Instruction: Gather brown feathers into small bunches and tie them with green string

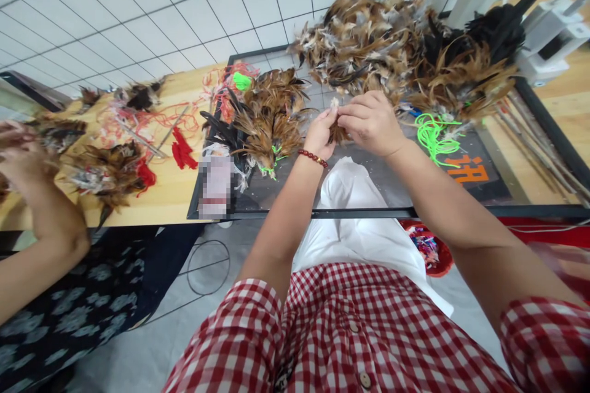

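A small bunch of brown feathers (338,133) hangs down from my left hand (322,129), which is closed around it, its pale quill ends up by the fingertips. My right hand (371,123) meets the left at those ends with thumb and fingers pinched; whatever it grips is hidden. To the left of my hands lies a pile of brown feather bunches (271,113), some tied with green string. Behind them rises a large heap of loose brown and grey feathers (369,37). Bright green string (436,138) lies in loops on the right.
A black-framed glass panel (286,196) covers my part of the wooden table (179,206). Thin sticks (539,141) lie at right, near a white device (553,37). Another person's hands (23,159) work at far left, near red yarn (183,148). A red basket (431,252) stands below.
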Demonstrator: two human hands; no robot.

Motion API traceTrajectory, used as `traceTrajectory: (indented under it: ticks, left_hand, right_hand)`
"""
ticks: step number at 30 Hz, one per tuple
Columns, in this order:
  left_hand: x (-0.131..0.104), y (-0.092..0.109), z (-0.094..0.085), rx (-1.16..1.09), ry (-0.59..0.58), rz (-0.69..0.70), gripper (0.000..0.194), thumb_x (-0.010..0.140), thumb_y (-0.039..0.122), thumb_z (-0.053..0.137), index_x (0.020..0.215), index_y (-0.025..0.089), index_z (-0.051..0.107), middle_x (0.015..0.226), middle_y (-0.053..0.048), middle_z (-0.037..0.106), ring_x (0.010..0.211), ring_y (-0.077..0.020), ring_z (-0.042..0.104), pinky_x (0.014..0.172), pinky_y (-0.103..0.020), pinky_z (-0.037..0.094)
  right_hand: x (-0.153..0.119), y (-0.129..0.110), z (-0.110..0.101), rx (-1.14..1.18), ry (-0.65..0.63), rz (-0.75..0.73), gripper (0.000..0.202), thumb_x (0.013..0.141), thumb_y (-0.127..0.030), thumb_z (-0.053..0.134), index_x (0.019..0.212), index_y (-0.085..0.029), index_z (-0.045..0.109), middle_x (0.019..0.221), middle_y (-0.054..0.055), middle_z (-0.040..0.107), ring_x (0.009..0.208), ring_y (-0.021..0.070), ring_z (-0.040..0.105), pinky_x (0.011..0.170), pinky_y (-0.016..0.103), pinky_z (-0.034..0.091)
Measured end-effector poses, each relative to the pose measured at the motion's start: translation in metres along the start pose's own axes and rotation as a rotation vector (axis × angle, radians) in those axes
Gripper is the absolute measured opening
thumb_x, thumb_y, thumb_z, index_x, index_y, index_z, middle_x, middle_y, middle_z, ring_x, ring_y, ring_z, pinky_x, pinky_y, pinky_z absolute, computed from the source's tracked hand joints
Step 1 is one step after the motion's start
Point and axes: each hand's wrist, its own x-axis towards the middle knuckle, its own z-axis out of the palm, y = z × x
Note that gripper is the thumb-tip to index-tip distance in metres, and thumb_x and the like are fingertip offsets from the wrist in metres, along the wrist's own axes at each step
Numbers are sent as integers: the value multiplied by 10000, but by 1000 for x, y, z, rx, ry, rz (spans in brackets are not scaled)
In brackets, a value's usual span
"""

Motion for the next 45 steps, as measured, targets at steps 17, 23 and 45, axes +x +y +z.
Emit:
traceTrajectory:
  ticks: [17,23,45]
  left_hand:
    - [1,9,0,-18,254,123,247,1006,427,649,915,199,627,589,99,441,445,-13,374,475,-142,364]
    - [2,1,1,167,184,209,245,926,410,757,817,209,669,660,57,575,507,-32,464,532,-185,377]
    - [-6,0,8,218,115,194,196,960,318,720,824,188,664,608,75,516,514,-22,439,556,-153,382]
  right_hand:
    - [-8,38,31,-117,-47,422,212,956,-307,603,944,-183,774,1107,186,763,1099,372,650,981,574,474]
    - [-7,31,24,-200,-66,365,163,961,-190,531,943,-168,691,1098,175,762,1053,325,658,974,523,475]
    - [7,21,21,731,272,509,229,867,-431,769,789,-226,703,759,9,680,744,161,593,720,323,507]
